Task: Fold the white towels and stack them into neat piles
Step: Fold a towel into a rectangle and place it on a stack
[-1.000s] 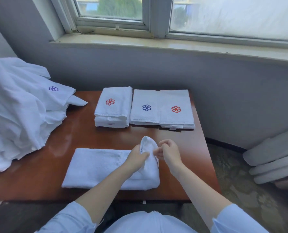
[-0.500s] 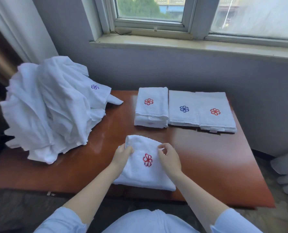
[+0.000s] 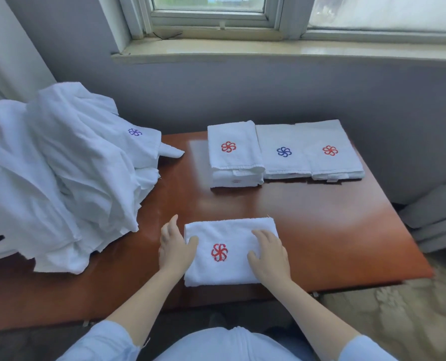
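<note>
A folded white towel with a red flower emblem lies flat near the front edge of the brown table. My left hand lies along its left edge, thumb on the cloth. My right hand rests flat on its right half with fingers spread. At the back stand three piles of folded towels: a taller one with a red emblem, one with a blue emblem and one with a red emblem. A big heap of unfolded white towels covers the table's left side.
A grey wall and a window sill run behind the table. Grey rolled cushions lie on the floor to the right. Bare table surface shows between the front towel and the back piles.
The long towel was folded over into a compact rectangle with the emblem up. My hands have gone from pinching its top corners to lying flat on its sides.
</note>
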`<move>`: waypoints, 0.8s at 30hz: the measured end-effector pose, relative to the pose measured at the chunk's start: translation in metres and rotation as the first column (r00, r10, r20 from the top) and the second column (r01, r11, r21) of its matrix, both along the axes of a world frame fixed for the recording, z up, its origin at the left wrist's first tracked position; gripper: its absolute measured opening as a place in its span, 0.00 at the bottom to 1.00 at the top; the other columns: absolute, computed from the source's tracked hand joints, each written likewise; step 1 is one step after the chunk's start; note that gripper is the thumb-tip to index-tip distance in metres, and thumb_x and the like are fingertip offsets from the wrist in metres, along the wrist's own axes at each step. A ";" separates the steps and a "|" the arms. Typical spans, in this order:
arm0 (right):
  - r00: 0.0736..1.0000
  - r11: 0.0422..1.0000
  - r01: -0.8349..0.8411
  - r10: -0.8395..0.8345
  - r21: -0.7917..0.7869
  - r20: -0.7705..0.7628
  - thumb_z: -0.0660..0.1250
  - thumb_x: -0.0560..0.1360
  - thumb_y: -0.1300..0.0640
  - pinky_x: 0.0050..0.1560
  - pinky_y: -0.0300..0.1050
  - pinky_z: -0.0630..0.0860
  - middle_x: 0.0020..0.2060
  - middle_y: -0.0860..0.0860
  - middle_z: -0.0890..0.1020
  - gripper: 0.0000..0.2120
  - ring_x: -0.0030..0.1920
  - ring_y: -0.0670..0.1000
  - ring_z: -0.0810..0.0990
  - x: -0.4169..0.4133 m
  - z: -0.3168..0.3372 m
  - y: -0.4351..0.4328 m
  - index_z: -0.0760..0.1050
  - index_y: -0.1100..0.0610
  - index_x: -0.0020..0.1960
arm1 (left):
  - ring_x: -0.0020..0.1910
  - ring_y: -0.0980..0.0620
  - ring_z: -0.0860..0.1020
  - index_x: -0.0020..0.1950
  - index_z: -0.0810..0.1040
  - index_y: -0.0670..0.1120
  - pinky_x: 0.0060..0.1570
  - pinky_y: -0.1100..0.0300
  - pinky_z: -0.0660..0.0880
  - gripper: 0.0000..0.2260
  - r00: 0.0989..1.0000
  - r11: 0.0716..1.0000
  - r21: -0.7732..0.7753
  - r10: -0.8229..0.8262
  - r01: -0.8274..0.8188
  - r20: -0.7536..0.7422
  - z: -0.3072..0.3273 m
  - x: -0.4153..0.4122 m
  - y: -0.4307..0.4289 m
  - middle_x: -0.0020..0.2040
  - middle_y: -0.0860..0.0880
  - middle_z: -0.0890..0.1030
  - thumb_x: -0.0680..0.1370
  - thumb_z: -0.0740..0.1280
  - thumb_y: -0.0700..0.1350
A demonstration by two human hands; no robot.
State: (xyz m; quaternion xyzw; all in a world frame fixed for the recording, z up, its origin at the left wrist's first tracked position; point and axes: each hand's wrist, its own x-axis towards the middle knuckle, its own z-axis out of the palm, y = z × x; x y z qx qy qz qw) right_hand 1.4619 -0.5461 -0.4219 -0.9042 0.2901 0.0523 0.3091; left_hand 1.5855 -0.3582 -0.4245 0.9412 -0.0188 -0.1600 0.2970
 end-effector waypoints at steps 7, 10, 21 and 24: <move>0.962 0.987 -0.159 0.146 -0.040 -0.229 0.52 0.82 0.43 0.74 0.62 0.34 0.78 0.47 0.32 0.34 0.78 0.52 0.31 -0.005 -0.021 0.017 0.37 0.47 0.80 | 0.79 0.49 0.41 0.80 0.53 0.57 0.75 0.52 0.35 0.29 0.549 0.545 0.389 -0.828 0.743 0.112 -0.015 0.001 -0.019 0.81 0.53 0.47 0.81 0.54 0.62; 0.947 0.980 -0.198 0.182 -0.033 -0.264 0.51 0.81 0.38 0.72 0.67 0.30 0.73 0.45 0.24 0.37 0.75 0.53 0.24 -0.006 -0.030 0.011 0.30 0.45 0.78 | 0.77 0.46 0.29 0.78 0.35 0.62 0.74 0.48 0.31 0.40 0.456 0.402 0.426 -0.889 0.811 -0.030 -0.029 0.013 -0.011 0.79 0.54 0.31 0.74 0.51 0.74; 0.878 0.926 -0.376 0.364 0.023 -0.311 0.65 0.65 0.27 0.66 0.63 0.21 0.68 0.43 0.17 0.60 0.67 0.51 0.14 0.005 -0.038 -0.016 0.20 0.40 0.71 | 0.76 0.41 0.30 0.70 0.23 0.66 0.74 0.43 0.34 0.62 0.367 0.233 0.407 -0.883 0.883 -0.291 -0.020 0.046 -0.010 0.75 0.49 0.24 0.59 0.71 0.74; 0.832 0.896 -0.442 0.421 0.026 -0.361 0.68 0.65 0.29 0.68 0.63 0.24 0.69 0.44 0.18 0.61 0.69 0.52 0.17 0.012 -0.031 -0.027 0.22 0.41 0.74 | 0.77 0.41 0.35 0.72 0.25 0.65 0.75 0.43 0.40 0.63 0.385 0.229 0.401 -0.846 0.887 -0.369 -0.010 0.047 -0.015 0.77 0.49 0.28 0.58 0.72 0.74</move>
